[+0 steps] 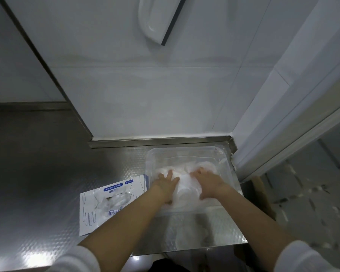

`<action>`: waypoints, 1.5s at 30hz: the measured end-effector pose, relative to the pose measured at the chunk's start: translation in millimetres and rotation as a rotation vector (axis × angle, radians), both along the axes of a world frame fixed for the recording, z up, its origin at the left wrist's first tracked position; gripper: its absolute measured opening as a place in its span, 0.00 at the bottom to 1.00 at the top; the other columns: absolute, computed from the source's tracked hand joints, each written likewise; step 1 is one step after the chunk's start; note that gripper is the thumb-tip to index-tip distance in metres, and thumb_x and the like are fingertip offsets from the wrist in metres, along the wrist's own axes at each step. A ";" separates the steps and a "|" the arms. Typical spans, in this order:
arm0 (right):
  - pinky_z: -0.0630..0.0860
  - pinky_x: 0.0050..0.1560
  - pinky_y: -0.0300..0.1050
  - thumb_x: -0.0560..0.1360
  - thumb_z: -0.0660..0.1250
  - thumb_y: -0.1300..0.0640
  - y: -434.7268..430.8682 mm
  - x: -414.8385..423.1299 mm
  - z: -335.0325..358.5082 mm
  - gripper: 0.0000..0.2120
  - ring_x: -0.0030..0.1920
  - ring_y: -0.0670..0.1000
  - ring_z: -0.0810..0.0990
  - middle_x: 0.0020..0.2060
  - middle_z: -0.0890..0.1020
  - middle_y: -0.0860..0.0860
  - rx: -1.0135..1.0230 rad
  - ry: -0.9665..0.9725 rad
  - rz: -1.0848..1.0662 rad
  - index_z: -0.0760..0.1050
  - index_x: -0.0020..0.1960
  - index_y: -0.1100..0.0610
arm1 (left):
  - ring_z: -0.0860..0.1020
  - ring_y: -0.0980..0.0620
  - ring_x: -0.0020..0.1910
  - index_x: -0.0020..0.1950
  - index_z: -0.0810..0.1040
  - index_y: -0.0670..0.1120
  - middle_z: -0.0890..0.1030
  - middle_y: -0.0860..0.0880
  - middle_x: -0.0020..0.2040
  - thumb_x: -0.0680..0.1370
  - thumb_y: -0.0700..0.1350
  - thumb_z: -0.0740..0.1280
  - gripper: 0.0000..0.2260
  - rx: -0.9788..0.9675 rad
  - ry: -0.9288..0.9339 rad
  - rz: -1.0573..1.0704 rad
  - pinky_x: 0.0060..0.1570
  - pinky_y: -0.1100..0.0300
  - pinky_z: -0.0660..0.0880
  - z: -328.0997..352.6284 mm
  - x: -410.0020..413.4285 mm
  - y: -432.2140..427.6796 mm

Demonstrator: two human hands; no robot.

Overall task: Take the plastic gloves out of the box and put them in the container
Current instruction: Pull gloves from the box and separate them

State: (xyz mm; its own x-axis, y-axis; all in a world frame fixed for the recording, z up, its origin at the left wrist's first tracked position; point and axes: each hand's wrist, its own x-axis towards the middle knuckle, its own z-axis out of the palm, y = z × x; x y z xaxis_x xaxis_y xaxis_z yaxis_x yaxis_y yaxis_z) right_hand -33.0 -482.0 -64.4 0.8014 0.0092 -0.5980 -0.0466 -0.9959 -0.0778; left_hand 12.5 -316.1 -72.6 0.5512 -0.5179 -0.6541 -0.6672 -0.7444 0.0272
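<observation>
Plastic gloves (185, 186) lie heaped in the clear container (185, 149) on the steel worktop (47, 173). The flat glove box (90, 195) lies just left of it. Left grip (166, 183) and right grip (208, 183), fingers spread wide, press on the heap.

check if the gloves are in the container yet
In: the gloves lie inside the clear container, under the left hand and right hand.

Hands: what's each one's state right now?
Left hand: open, fingers flat, pressing the plastic gloves in the container.
Right hand: open, pressing the same gloves.
</observation>
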 end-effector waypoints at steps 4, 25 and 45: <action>0.71 0.63 0.48 0.76 0.66 0.58 8.9 3.2 22.1 0.23 0.65 0.54 0.71 0.68 0.70 0.52 0.040 -0.084 -0.087 0.66 0.69 0.56 | 0.68 0.42 0.66 0.72 0.63 0.43 0.65 0.41 0.71 0.82 0.50 0.57 0.20 -0.108 -0.094 -0.049 0.62 0.51 0.66 33.6 0.7 5.3; 0.63 0.67 0.47 0.77 0.62 0.65 213.2 -8.7 23.2 0.27 0.68 0.57 0.66 0.70 0.67 0.57 0.401 -0.340 0.267 0.58 0.74 0.59 | 0.63 0.48 0.68 0.70 0.63 0.47 0.66 0.48 0.68 0.76 0.41 0.63 0.22 -0.409 -0.153 0.614 0.65 0.60 0.61 14.4 -26.3 213.4; 0.70 0.47 0.47 0.80 0.58 0.61 212.7 42.6 53.9 0.09 0.54 0.60 0.78 0.53 0.80 0.60 0.275 -0.383 -0.004 0.76 0.53 0.62 | 0.60 0.52 0.71 0.71 0.64 0.51 0.62 0.53 0.71 0.71 0.50 0.73 0.31 -0.501 -0.217 0.633 0.64 0.59 0.63 0.0 -32.9 219.9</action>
State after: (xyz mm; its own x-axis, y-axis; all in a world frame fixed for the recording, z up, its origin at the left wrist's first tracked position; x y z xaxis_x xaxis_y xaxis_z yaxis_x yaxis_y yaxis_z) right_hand 9.6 -269.3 -10.5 0.9643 0.1225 -0.2348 0.0334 -0.9358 -0.3509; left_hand -20.4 -96.3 -72.6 0.9229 -0.2696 -0.2748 -0.1557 -0.9142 0.3741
